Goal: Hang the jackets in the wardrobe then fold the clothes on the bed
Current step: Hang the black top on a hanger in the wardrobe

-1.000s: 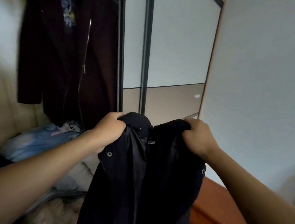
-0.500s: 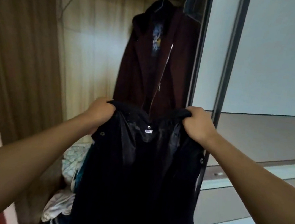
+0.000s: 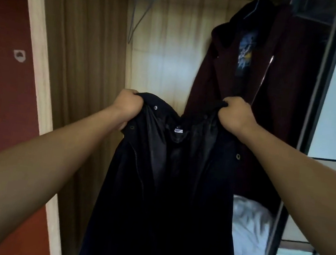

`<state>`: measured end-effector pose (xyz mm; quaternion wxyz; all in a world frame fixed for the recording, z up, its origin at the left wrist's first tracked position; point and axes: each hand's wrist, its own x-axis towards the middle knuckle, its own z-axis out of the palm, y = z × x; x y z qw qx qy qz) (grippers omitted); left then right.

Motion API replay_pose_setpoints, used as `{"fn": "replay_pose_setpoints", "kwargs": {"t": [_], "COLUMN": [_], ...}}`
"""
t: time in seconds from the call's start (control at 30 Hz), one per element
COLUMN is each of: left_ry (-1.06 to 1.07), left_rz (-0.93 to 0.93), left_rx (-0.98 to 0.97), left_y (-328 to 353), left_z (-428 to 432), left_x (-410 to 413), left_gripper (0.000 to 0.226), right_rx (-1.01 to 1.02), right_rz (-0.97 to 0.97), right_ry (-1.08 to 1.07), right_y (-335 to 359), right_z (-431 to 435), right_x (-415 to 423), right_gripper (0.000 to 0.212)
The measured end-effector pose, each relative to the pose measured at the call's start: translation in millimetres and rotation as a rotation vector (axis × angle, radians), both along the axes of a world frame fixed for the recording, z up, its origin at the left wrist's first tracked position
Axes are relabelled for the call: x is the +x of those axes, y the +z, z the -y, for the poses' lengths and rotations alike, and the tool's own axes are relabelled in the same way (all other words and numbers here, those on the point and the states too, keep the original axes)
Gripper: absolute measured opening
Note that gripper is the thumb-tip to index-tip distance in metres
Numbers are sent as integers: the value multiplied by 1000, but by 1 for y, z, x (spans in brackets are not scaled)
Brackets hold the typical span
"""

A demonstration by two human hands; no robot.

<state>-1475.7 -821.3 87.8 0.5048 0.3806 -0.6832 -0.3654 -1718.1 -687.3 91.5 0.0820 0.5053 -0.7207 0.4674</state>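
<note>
Black jacket (image 3: 169, 180): we hold it up by its two shoulders, in front of the open wardrobe (image 3: 83, 53), with the shiny lining toward us. It is not yet on a hanger.
Left hand (image 3: 128, 106): its fingers (image 3: 133, 93) are curled tight round one shoulder of the jacket.
Right hand (image 3: 235, 116): it grips the other shoulder in the same way.
Step in hand: we judge it is the hanging of the jackets; the bed is not in view.
Next move: we think one hand must let go to take the empty hanger (image 3: 138, 15), while the other carries the whole weight.
Count: two jackets, one held and one dark red jacket (image 3: 254, 74) already hung at the right; two hangers, one empty; two hands.
Around: a pale crumpled cloth (image 3: 250, 222) lies low inside; the sliding door (image 3: 322, 104) stands at the right.
</note>
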Motion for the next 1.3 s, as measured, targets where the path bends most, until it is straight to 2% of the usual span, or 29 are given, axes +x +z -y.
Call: {"fn": "replay_pose_setpoints", "kwargs": {"t": [0.17, 0.37, 0.53, 0.73, 0.83, 0.93, 1.03, 1.23, 1.3], "left_ry": [23, 103, 205, 287, 344, 354, 291, 135, 86], "left_rz": [1, -8, -13, -41, 94, 284, 487, 872, 970], "left_rx": [-51, -115, -122, -224, -198, -125, -100, -65, -35], "left_y": [24, 62, 102, 123, 87, 19, -63, -232, -277], "left_z": [72, 160, 234, 287, 316, 341, 366, 392, 393], "left_x": [-8, -19, -29, -50, -61, -71, -79, -94, -95], "left_gripper": [34, 32, 44, 47, 43, 35, 27, 8, 10], "right_rx": [-13, -36, -70, -137, 15, 210, 404, 781, 900], "right_rz": [-45, -73, -157, -261, -307, -327, -341, -439, -476], "right_ry": [-17, -148, -230, -261, -207, -136, -90, -38, -25], "right_y": [20, 55, 95, 135, 108, 49, -28, -194, -239], "right_z": [77, 146, 195, 253, 277, 296, 313, 324, 319], "right_x": [-14, -46, -72, -105, -126, -150, -170, -200, -206], "right_gripper": [29, 47, 37, 38, 32, 26, 30, 13, 24]}}
